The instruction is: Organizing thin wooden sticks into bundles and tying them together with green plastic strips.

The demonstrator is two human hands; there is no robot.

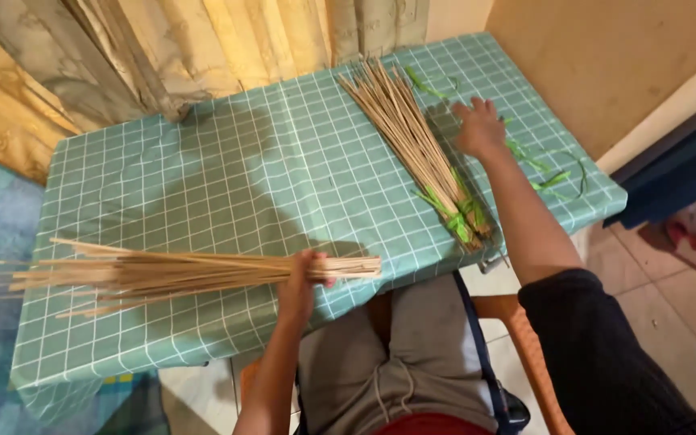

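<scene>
A tabletop [267,177] under a green checked cloth is set before beige curtains [163,48]. A stick bundle [163,274] is gripped by the closed left hand [300,282] over the near edge. The right hand [479,127], fingers spread, is laid flat beside a second stick pile [412,145], with green leaf strips [541,165] nearby.

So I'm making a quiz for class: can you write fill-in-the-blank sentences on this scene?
1. The left hand grips a bundle of thin ____.
2. The right hand reaches toward the pile lying on the ____ tablecloth.
3. The strips beside the right hand are ____.

Missing: sticks; checked; green
</scene>
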